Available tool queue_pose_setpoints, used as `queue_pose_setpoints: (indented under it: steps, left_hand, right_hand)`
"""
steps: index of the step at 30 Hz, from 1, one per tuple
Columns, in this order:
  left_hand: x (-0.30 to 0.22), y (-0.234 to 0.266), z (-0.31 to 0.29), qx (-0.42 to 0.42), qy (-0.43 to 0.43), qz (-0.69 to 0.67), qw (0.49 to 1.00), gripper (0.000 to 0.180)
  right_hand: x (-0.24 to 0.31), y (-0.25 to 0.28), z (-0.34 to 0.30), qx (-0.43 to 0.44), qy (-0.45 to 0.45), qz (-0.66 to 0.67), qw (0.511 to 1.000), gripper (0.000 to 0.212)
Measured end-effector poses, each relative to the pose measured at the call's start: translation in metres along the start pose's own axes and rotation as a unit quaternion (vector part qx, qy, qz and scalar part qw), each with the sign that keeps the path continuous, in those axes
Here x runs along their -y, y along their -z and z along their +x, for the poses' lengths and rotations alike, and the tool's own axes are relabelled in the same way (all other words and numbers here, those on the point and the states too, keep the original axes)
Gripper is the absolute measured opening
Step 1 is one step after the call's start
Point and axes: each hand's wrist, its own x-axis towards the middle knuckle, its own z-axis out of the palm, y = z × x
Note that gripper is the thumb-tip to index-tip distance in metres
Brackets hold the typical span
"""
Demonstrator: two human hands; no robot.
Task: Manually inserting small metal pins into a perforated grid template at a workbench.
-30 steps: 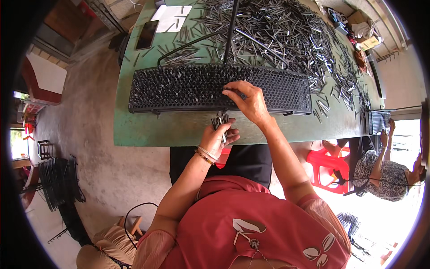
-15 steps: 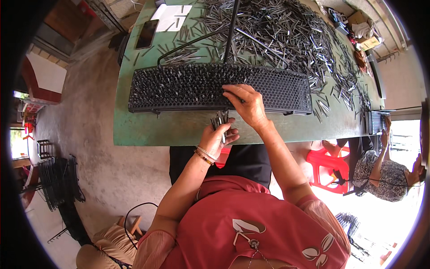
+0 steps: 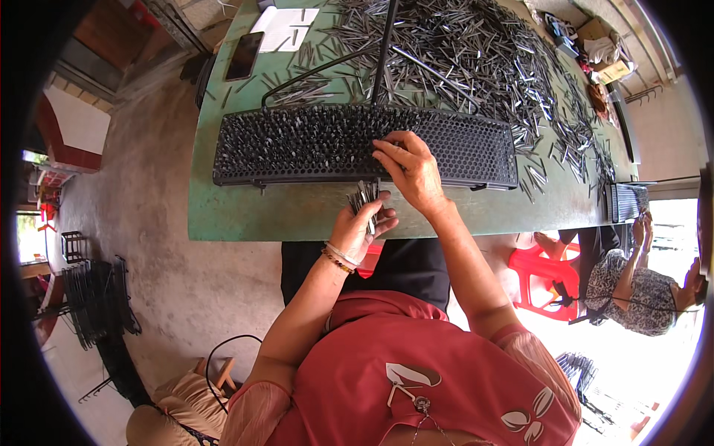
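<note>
A long black rack full of round holes lies across the near part of the green table. Thin dark metal strips stand upright in its left and middle holes; the holes on its right side show bare. My left hand is closed round a bundle of similar strips, just below the rack's front edge, their tips pointing up. Over the middle of the rack, at the border of the filled holes, my right hand has thumb and fingers pinched together. Whatever sits between those fingertips is too small to make out.
A large heap of loose strips covers the back and right of the table. Black bent rods rise behind the rack. A phone and white paper lie back left. Another person works at the right, beside a red stool.
My right hand has shifted slightly up over the rack, its fingers a little more bent. My left hand stays nearly in place with the strips. The other person's hands moved slightly.
</note>
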Motion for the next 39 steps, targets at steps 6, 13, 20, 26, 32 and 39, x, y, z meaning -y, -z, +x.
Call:
queue_pose_setpoints:
  steps: [6, 13, 20, 26, 32, 39]
  left_hand:
    - [-0.006, -0.004, -0.003, 0.027, -0.018, -0.01, 0.999, 0.023]
    - [-0.014, 0.001, -0.007, 0.027, -0.031, 0.005, 0.999, 0.02]
    - [-0.018, -0.003, -0.01, 0.006, -0.034, -0.013, 0.999, 0.018]
    - [-0.017, 0.012, -0.005, -0.036, -0.04, -0.021, 0.998, 0.019]
    - [-0.01, 0.013, -0.004, -0.035, -0.019, -0.003, 0.999, 0.024]
    - [-0.011, 0.011, -0.005, -0.029, -0.006, 0.013, 0.999, 0.025]
  right_hand:
    - [0.001, 0.001, 0.001, 0.049, 0.06, 0.001, 0.997, 0.02]
    - [0.025, 0.016, -0.007, 0.175, -0.136, 0.157, 0.963, 0.026]
    - [0.024, 0.014, -0.011, 0.185, -0.283, 0.259, 0.905, 0.023]
    - [0.033, 0.005, 0.009, 0.038, -0.284, 0.227, 0.931, 0.024]
    - [0.029, -0.02, 0.012, 0.004, -0.222, 0.17, 0.96, 0.021]
    - [0.028, -0.025, 0.013, 0.022, -0.068, 0.062, 0.996, 0.019]
